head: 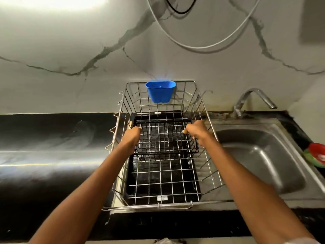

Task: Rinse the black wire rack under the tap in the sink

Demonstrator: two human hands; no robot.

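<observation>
Fingers of the left hand (131, 138) curl round the left edge of the black wire rack (166, 140), and those of the right hand (196, 132) curl round its right edge, so the rack sits directly between the two grips, held roughly level. From the head view, both forearms reach forward from the bottom of the frame, the thumbs lying along the rack's top wire (the fingertips themselves are mostly hidden behind the wire and the knuckles).

That rack lies inside a larger steel wire basket (175, 178), toward its far half, above the basket's floor grid; whether it touches the floor grid I cannot tell. Under the basket sits a black drip tray (139, 192), wet and glossy. A blue plastic cup (161, 91) hangs on the basket's far rim, against the marbled wall (70, 50).

Basket and tray stand on the dark desk (52, 134), just left of the steel sink (260, 155). At the sink's far edge rises the tap (253, 98), its spout pointing right and down, well apart from the rack. Beyond the sink's right rim, a red and green object (317, 155) lies at the frame's edge, too cropped to identify. White and black cables (202, 47) loop on the wall above.
</observation>
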